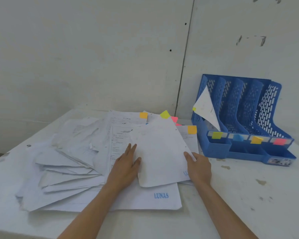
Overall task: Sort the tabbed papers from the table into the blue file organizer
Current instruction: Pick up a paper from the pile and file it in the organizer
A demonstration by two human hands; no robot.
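On white table (240, 195), paint chipping near right edge, my right hand (198, 168) is pinching right edge of top sheet (159, 152), thumb above. My left hand (126, 168) is lying flat, fingers straight, pressing on paper pile (72, 169) at table centre. Blue file organizer (245, 104) is standing at far right corner against pale panelled wall (93, 49), with one slotted sheet (205, 107) leaning in its leftmost slot.

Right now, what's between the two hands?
Head view: the top white sheet spans the gap; the left hand lies flat at its left edge, the right hand pinches its right edge.
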